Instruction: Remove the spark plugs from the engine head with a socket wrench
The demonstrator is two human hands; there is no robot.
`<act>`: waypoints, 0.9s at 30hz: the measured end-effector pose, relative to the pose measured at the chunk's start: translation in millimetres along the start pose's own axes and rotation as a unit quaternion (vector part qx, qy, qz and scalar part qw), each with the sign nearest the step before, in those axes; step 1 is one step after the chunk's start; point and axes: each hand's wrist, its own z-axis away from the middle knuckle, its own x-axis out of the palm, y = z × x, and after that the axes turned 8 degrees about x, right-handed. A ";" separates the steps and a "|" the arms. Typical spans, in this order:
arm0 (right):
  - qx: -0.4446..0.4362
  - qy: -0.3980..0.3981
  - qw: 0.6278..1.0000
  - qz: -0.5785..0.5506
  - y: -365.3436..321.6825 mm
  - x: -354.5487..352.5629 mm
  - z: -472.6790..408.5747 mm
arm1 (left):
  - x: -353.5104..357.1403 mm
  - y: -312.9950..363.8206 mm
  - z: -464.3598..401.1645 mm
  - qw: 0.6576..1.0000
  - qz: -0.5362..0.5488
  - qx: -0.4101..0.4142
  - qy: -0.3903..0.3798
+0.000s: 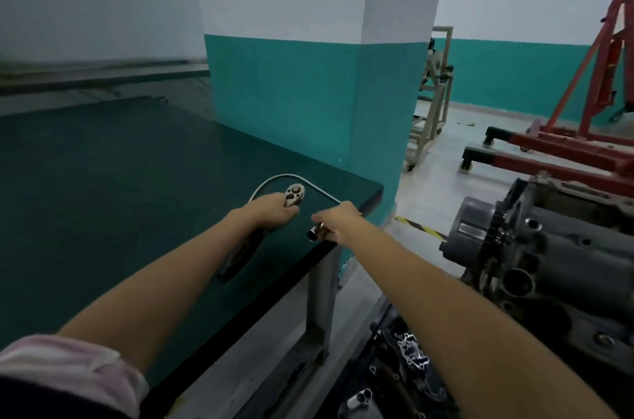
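Note:
A ratchet wrench (pixel 294 194) with a dark handle lies on the dark green workbench (pixel 103 185) near its right corner. My left hand (pixel 271 211) is closed over the wrench just below its round head. A shiny metal socket (pixel 317 232) sits at the bench edge, and my right hand (pixel 339 218) grips its far end. A thin silver wire (pixel 281 176) arcs behind the wrench head between the two hands. The grey engine (pixel 549 267) stands on the floor at the right, with round ports showing.
A teal and white pillar (pixel 308 92) rises right behind the bench corner. A red engine hoist (pixel 583 130) and a beige wheeled frame (pixel 432 99) stand on the floor beyond. Metal engine parts (pixel 408 360) lie low between the bench leg and the engine.

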 end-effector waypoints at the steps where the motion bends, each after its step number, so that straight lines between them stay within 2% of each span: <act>1: 0.005 0.012 1.000 -0.013 7.2 6.9 -8.1 | 4.3 -3.3 -5.8 1.000 -0.012 0.006 0.000; 6: -0.009 0.074 0.997 -0.011 16.4 29.3 -31.5 | 21.5 -5.4 -31.0 0.999 -0.038 0.032 -0.001; 11: -0.002 0.065 0.997 0.042 4.4 36.4 -33.8 | 33.5 -3.6 -37.6 0.997 -0.034 0.055 0.033; 13: 0.008 0.027 0.999 0.042 2.1 33.8 -34.7 | 35.7 -7.3 -34.8 0.996 -0.033 0.060 0.054; 15: -0.020 0.018 0.998 0.054 3.2 31.9 -32.4 | 37.2 -12.8 -29.0 0.994 -0.028 0.077 0.071; 20: -0.084 0.128 0.975 0.163 13.9 33.2 -24.3 | 41.5 -25.3 -5.9 0.982 -0.029 0.143 0.119; 23: -0.109 0.098 0.968 0.205 19.8 35.0 -21.8 | 47.6 -35.4 4.4 0.982 -0.068 0.123 0.122; 27: -0.093 0.051 0.977 0.184 24.0 45.9 -17.0 | 52.9 -38.3 14.2 0.979 -0.072 0.090 0.170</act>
